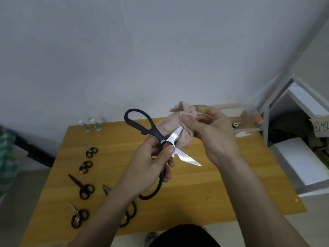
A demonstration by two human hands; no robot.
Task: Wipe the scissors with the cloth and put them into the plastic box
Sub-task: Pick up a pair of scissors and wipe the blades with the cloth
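Note:
My left hand (153,166) grips large black-handled kitchen scissors (153,134) at the red pivot, held above the table with the blades spread apart. One blade points down to the right; the other runs up into a pinkish cloth (178,129). My right hand (211,132) pinches that cloth around the upper blade. A clear plastic box (249,120) stands at the table's far right corner, partly hidden behind my right hand, with at least one pair of scissors inside it.
Several small black-handled scissors (83,189) lie along the left side of the wooden table (222,189), one pair partly under my left forearm. Two white-and-green tubes (89,124) stand at the far left edge. White shelving and foam blocks (300,157) stand to the right.

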